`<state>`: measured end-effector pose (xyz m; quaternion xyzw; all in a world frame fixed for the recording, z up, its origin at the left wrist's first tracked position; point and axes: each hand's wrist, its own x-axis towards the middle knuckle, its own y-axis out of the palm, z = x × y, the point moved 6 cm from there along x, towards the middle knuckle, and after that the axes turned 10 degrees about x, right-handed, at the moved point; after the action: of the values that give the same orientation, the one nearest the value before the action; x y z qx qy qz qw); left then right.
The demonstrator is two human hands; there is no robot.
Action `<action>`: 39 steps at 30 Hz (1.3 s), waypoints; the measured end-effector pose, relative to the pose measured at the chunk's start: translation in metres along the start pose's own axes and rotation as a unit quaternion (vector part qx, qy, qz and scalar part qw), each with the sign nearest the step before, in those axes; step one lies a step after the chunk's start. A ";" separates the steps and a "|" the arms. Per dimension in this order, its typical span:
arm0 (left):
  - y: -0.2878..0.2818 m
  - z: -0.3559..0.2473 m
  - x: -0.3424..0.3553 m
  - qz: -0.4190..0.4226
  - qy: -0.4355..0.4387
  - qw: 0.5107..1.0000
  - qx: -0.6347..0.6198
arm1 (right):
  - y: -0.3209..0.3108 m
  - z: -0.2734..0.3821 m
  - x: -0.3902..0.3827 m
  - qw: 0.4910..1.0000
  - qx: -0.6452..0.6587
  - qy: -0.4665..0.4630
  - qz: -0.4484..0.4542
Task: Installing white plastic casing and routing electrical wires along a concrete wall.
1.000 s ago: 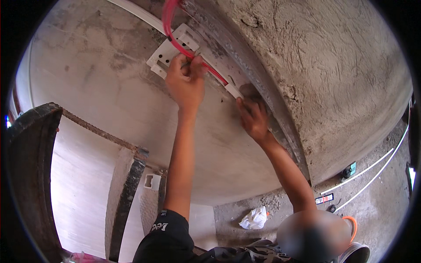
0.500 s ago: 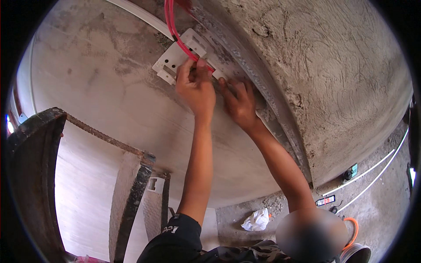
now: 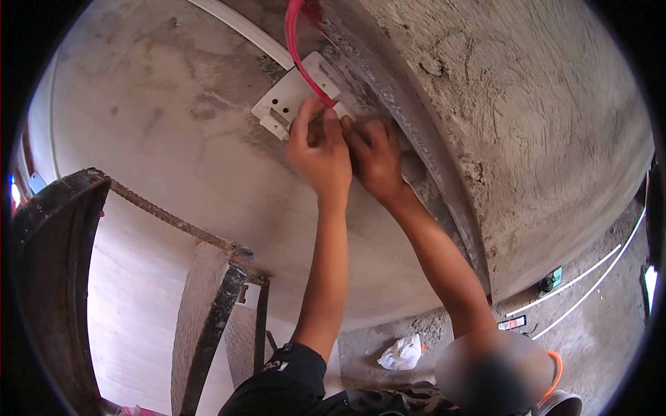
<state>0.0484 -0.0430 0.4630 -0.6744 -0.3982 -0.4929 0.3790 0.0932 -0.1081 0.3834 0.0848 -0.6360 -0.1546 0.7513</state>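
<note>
A bundle of red electrical wires curves down from the top over a white plastic mounting plate fixed to the plastered wall. My left hand pinches the wires between thumb and fingers at the plate's lower right edge. My right hand is curled close against the left fingertips, its thumb and index finger meeting them. What the right fingers hold is hidden, as are the wire ends. A white cable trunking runs up to the plate's top edge.
A dark metal-framed ladder stands at the left. Rough cement juts out at the right. Down on the floor lie a white plastic bag, thin white strips, an orange hose and a bucket.
My right hand has moved up and left against my left fingertips. The wires are drawn closer together, and the whole view has shifted slightly.
</note>
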 end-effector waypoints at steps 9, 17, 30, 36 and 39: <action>-0.006 0.008 -0.005 0.038 -0.047 0.995 0.079 | -0.007 -0.001 -0.003 0.999 0.008 -0.007 -0.036; -0.002 0.006 -0.007 0.065 -0.062 0.995 0.041 | -0.012 0.000 -0.002 0.998 0.024 -0.023 -0.062; -0.001 0.006 -0.011 0.057 0.015 0.996 0.072 | -0.013 0.002 -0.006 0.996 0.004 -0.030 -0.087; -0.003 0.013 -0.006 0.059 -0.049 0.997 0.016 | -0.013 0.004 -0.005 0.996 0.028 -0.008 -0.081; -0.004 0.012 -0.004 0.086 -0.082 0.993 0.025 | -0.013 0.001 -0.007 0.996 0.025 -0.012 -0.084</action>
<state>0.0483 -0.0315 0.4568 -0.7347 -0.3805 -0.3914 0.4028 0.0896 -0.1179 0.3731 0.1549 -0.6389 -0.2023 0.7259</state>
